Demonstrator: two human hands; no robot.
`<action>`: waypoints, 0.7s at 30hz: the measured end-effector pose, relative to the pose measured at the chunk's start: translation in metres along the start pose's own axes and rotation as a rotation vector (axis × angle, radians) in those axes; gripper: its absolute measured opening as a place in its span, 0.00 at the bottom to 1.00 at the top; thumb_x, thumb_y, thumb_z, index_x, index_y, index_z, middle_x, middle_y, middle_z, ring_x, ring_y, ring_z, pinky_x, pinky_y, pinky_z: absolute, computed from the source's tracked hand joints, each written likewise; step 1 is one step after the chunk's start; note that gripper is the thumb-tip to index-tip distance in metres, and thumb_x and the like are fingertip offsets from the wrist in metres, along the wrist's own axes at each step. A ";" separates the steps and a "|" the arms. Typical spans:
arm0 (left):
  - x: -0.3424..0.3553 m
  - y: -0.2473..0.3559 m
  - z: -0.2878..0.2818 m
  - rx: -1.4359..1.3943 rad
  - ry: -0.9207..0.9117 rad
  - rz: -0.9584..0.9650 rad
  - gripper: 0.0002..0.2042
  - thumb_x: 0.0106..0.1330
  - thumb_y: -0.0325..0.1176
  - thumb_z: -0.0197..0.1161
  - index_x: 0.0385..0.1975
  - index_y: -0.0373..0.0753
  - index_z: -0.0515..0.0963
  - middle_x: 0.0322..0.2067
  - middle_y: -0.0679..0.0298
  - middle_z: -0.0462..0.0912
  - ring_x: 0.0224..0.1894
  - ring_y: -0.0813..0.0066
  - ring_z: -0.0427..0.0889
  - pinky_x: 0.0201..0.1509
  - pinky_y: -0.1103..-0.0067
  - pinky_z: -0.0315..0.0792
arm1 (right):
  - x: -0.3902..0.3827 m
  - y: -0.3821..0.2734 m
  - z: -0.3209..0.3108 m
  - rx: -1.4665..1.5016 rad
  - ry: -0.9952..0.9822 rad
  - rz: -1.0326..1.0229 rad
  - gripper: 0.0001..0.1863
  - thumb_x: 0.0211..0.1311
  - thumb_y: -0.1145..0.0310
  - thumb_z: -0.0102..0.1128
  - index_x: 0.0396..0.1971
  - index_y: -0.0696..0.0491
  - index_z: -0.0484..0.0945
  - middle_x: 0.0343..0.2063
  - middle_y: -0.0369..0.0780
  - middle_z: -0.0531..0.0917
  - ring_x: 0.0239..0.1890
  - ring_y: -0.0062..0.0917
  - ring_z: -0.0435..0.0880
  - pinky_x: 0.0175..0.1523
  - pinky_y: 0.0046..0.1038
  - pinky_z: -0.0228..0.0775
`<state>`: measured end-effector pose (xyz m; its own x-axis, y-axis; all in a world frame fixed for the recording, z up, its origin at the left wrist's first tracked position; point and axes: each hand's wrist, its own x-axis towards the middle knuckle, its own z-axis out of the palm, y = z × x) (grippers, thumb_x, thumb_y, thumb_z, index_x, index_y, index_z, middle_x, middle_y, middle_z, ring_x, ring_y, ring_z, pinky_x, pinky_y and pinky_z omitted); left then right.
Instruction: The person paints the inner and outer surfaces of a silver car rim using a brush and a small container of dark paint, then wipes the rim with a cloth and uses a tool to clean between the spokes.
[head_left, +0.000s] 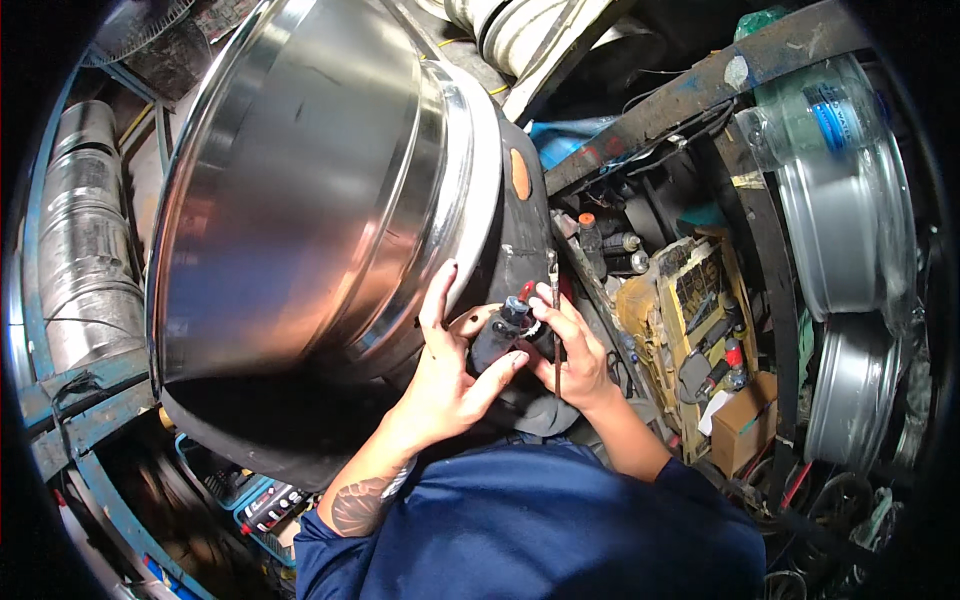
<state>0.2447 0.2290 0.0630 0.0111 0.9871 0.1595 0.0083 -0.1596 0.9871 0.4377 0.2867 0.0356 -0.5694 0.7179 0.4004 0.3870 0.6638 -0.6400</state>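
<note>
My left hand point(450, 385) is closed on a small dark bottle point(493, 342) with its thumb across it and its index finger raised beside the rim. My right hand point(578, 365) is closed beside the bottle, holding an upright thin brush point(556, 355) with a dark handle. A small red piece point(526, 290) and a pale serrated ring show at the bottle's top, by my right fingers; their exact form is unclear. Just left of my hands is a large polished metal wheel rim point(290, 200), resting on a dark padded support point(230, 420) with an orange oval patch at the right.
Blue metal racking point(90, 380) holds silver cylinders point(90, 260) at left, above a blue tool case point(260, 515). At right, a dark beam point(690, 90) runs beside wrapped rims point(845, 230), a yellow crate point(660, 330) of bottles and tools, and a cardboard box point(742, 428).
</note>
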 end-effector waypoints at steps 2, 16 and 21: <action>-0.002 -0.003 0.003 -0.186 0.037 -0.021 0.50 0.59 0.22 0.65 0.68 0.36 0.28 0.55 0.43 0.68 0.54 0.59 0.76 0.59 0.68 0.69 | 0.002 0.002 0.003 0.006 0.021 -0.003 0.33 0.44 0.78 0.72 0.53 0.57 0.69 0.54 0.54 0.75 0.54 0.46 0.77 0.57 0.36 0.71; -0.001 -0.014 0.006 -0.001 0.069 0.164 0.55 0.55 0.14 0.63 0.68 0.48 0.23 0.51 0.45 0.73 0.53 0.57 0.77 0.53 0.69 0.75 | 0.001 0.004 0.003 0.380 0.226 0.094 0.33 0.45 0.65 0.77 0.50 0.59 0.70 0.52 0.53 0.76 0.52 0.40 0.78 0.58 0.36 0.70; 0.000 -0.009 0.008 0.167 0.155 0.270 0.56 0.53 0.15 0.65 0.68 0.45 0.22 0.52 0.46 0.75 0.48 0.59 0.78 0.52 0.70 0.73 | 0.010 -0.036 0.011 0.722 0.242 0.115 0.39 0.46 0.69 0.76 0.55 0.57 0.61 0.54 0.51 0.72 0.55 0.35 0.75 0.61 0.37 0.65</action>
<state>0.2531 0.2300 0.0537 -0.1167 0.8967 0.4269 0.1891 -0.4019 0.8959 0.4100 0.2682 0.0553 -0.3480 0.8551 0.3844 -0.1828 0.3403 -0.9224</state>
